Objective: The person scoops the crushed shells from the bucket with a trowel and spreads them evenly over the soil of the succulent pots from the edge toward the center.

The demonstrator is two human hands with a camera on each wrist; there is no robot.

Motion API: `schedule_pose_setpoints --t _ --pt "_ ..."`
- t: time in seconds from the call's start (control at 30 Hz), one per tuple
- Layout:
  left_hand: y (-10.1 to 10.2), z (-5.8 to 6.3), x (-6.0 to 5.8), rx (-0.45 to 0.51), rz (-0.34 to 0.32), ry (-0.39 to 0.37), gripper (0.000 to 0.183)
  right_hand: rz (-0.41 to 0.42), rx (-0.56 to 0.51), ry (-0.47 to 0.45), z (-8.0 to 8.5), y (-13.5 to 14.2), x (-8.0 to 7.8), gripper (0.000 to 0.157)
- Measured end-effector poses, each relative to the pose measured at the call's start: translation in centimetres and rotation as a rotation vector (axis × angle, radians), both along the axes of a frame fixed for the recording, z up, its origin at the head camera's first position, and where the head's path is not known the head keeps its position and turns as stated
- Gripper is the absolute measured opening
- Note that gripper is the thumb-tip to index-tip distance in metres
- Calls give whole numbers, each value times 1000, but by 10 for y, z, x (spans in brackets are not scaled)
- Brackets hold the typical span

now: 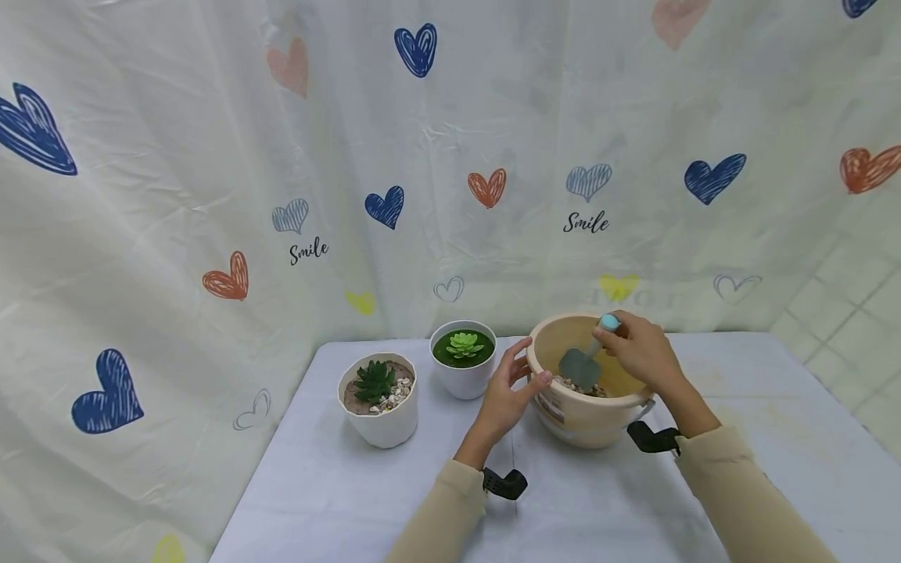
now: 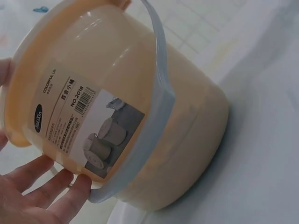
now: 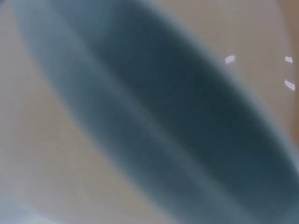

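A peach-coloured bucket (image 1: 580, 422) stands toward the back right of the table, with small stones (image 1: 597, 391) in its bottom. My right hand (image 1: 637, 348) reaches over its far right rim and grips the handle of a small grey-blue trowel (image 1: 579, 369) whose tip is down among the stones. The trowel's blade (image 3: 187, 112) fills the right wrist view, blurred. My left hand (image 1: 505, 391) rests against the bucket's left side with fingers spread. In the left wrist view, several fingertips (image 2: 81, 184) touch the wall below the rim, beside a printed label (image 2: 88, 123) and the grey-blue bail handle (image 2: 156, 116).
Left of the bucket stands a smooth white pot (image 1: 464, 383) with a light green succulent. Further left and nearer is a white pot (image 1: 383, 428) with a dark green succulent and pale pebbles. A heart-printed curtain (image 1: 507, 258) hangs behind the white-covered table (image 1: 303, 493).
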State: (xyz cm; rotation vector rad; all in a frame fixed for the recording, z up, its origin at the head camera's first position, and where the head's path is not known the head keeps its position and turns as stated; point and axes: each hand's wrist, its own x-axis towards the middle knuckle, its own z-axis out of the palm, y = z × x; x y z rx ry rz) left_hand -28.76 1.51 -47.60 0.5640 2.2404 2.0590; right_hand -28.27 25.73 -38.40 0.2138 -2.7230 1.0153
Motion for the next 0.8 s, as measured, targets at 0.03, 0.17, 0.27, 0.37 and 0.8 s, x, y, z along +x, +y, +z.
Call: schedule_pose_setpoints --t 0.03,0.17,0.27,0.37,0.8 --pt "0 0 0 1 -1 -1 66 1 1 -4 0 0 0 42" --pt "0 -1 0 8 -3 -2 66 11 -2 -22 1 0 0 44" --pt "0 -1 0 13 -5 3 68 24 -23 -50 2 0 0 45" --pt "0 -1 0 15 -9 3 69 39 -51 -84 2 0 -1 46" --pt "0 0 1 26 -15 -16 72 61 -64 -124 4 0 -2 45"
